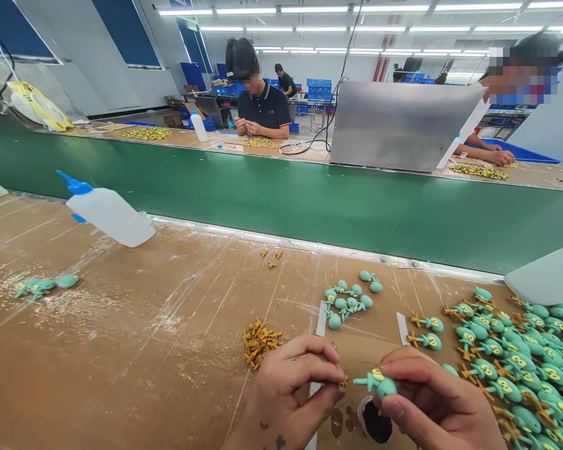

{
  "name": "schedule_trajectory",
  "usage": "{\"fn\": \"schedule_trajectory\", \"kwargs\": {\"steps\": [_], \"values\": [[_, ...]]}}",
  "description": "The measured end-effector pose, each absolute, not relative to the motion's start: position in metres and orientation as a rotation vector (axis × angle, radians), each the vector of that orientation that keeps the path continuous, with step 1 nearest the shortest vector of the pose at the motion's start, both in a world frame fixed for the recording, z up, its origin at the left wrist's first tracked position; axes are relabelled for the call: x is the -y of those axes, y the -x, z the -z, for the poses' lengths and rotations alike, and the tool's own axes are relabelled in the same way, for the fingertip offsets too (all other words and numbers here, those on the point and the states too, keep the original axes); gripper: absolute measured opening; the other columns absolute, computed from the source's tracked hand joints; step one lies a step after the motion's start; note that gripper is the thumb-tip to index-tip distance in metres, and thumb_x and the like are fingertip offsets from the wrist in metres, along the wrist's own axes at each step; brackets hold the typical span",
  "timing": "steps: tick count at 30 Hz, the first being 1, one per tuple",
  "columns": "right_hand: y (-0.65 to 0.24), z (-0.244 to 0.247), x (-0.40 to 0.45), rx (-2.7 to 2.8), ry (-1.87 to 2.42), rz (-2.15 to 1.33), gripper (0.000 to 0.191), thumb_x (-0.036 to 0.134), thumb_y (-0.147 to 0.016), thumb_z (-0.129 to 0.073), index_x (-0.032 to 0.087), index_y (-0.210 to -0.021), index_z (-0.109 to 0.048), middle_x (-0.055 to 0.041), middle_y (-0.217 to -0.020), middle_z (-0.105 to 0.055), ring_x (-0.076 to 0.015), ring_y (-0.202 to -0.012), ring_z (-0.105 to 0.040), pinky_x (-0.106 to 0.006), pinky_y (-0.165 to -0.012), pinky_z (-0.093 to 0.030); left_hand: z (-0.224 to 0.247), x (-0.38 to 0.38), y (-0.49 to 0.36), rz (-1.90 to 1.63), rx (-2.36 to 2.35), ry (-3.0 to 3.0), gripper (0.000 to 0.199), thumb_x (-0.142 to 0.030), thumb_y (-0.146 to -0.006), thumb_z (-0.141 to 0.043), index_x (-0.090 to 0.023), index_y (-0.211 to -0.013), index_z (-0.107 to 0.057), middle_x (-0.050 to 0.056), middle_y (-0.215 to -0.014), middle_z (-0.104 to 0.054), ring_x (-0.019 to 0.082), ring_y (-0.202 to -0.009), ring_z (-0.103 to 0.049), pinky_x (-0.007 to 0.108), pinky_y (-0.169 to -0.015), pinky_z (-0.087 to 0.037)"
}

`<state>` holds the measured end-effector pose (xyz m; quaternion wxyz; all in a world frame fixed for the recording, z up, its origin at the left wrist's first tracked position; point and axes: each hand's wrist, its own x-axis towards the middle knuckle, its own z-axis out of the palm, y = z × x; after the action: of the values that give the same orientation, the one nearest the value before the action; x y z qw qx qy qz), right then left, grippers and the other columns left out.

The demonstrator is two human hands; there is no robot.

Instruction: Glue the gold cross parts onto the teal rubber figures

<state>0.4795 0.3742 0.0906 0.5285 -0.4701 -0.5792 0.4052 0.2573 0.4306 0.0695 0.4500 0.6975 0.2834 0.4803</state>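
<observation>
1. A teal figure (386,387) is gripped between thumb and fingers of the right hand (441,400), at five o'clock in the view; its thin tip is pointed toward nine o'clock.
2. A small brown piece (343,382) is pinched in the left hand (291,390), just beside that tip; the two parts are held apart.
3. A round dark-filled dish (376,422) is set below, at six o'clock.
4. From the figure, heaped brown pieces (258,342) are seen toward ten o'clock; loose teal figures (351,302) are grouped at eleven; joined figures (520,360) are massed at three.
5. Farther off, a white bottle (115,215) is placed at ten o'clock; beyond the green surface (281,203), a dark-shirted co-worker (266,111) is seen at eleven.
</observation>
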Motion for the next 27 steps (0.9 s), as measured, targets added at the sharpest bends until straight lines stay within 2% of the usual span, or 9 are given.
{"fn": "schedule_trajectory", "kwargs": {"steps": [5,11,16,22,27], "values": [[-0.475,-0.087,-0.372,1.309,1.106,-1.081,0.021,0.019,-0.086,-0.081,0.034,-0.102,-0.08,-0.0004,-0.085,-0.074,-0.015,-0.065,-0.073,-0.019,-0.058,-0.063,-0.066,-0.432,-0.256,-1.225,-0.64,-1.751,0.025,-0.009,-0.086,-0.074,-0.03,-0.099,-0.078,0.0,-0.092,-0.074,0.013,-0.079,-0.07,0.02,-0.076,-0.055],[-0.468,-0.088,-0.37,1.286,1.122,-1.118,0.015,0.025,-0.087,-0.082,0.034,-0.099,-0.081,-0.0001,-0.081,-0.072,-0.0147,-0.062,-0.071,-0.021,-0.057,-0.062,-0.08,-0.433,-0.254,-1.178,-0.666,-1.829,0.023,-0.005,-0.083,-0.076,-0.026,-0.092,-0.074,-0.001,-0.083,-0.074,0.013,-0.074,-0.071,0.018,-0.072,-0.055],[-0.469,-0.093,-0.371,1.347,1.146,-1.055,0.015,0.024,-0.086,-0.082,0.033,-0.098,-0.08,-0.0002,-0.082,-0.073,-0.0145,-0.064,-0.072,-0.019,-0.057,-0.061,-0.068,-0.43,-0.256,-1.23,-0.674,-1.903,0.015,-0.014,-0.087,-0.073,-0.026,-0.095,-0.069,-0.001,-0.08,-0.073,0.014,-0.071,-0.069,0.02,-0.07,-0.054],[-0.475,-0.096,-0.372,1.388,1.113,-1.017,0.016,0.02,-0.086,-0.082,0.03,-0.099,-0.081,-0.0032,-0.082,-0.075,-0.0166,-0.065,-0.074,-0.019,-0.058,-0.064,-0.066,-0.42,-0.254,-1.113,-0.733,-1.682,0.044,-0.005,-0.086,-0.067,-0.032,-0.119,-0.055,-0.004,-0.091,-0.07,0.012,-0.076,-0.071,0.021,-0.075,-0.059],[-0.472,-0.097,-0.372,1.364,1.166,-0.985,0.009,0.027,-0.086,-0.082,0.029,-0.095,-0.082,-0.0037,-0.081,-0.073,-0.017,-0.065,-0.072,-0.02,-0.057,-0.063,-0.076,-0.42,-0.253,-1.119,-0.759,-1.887,0.043,-0.001,-0.084,-0.061,-0.031,-0.115,-0.055,-0.003,-0.092,-0.071,0.013,-0.077,-0.071,0.021,-0.077,-0.056]]}}
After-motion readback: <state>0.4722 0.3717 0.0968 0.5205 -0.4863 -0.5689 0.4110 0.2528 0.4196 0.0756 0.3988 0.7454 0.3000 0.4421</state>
